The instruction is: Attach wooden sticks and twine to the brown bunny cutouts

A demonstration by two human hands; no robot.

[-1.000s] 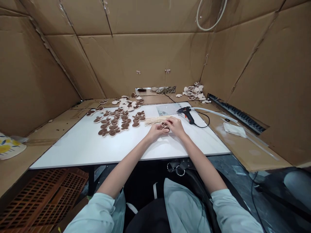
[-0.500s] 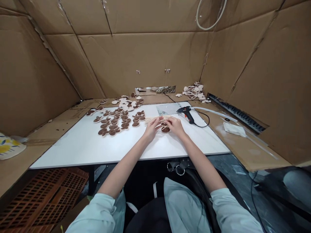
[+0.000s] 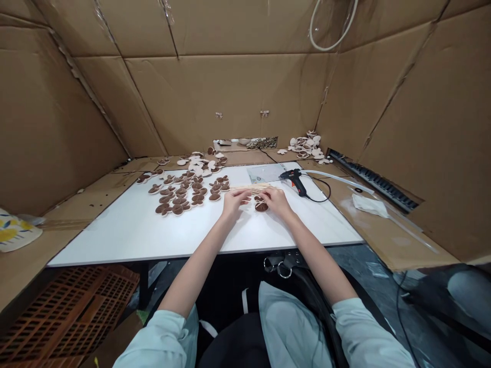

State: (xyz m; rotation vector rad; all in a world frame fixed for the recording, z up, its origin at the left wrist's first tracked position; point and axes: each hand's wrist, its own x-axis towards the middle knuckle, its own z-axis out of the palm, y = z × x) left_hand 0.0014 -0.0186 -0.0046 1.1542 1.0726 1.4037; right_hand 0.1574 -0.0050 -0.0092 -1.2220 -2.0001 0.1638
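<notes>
A small brown bunny-shaped cutout (image 3: 261, 204) with pale ears lies on the white table (image 3: 153, 230) between my hands. My right hand (image 3: 276, 200) rests beside it, fingers curled against its right edge. My left hand (image 3: 233, 200) reaches over a bundle of thin wooden sticks (image 3: 249, 189) just behind the cutout, its fingertips pinched on the sticks. Both forearms stretch forward from pale green sleeves.
Many brown cutouts (image 3: 180, 191) lie spread at the table's far left, pale ones (image 3: 199, 162) behind them and a further pile (image 3: 307, 145) at the far right. A black glue gun (image 3: 294, 177) with cord lies right of my hands. Cardboard walls enclose everything; an orange crate (image 3: 65, 306) sits lower left.
The cutout went from both hands down onto the table. My left hand let go of it and moved forward to the stick bundle; my right hand stayed beside the cutout.
</notes>
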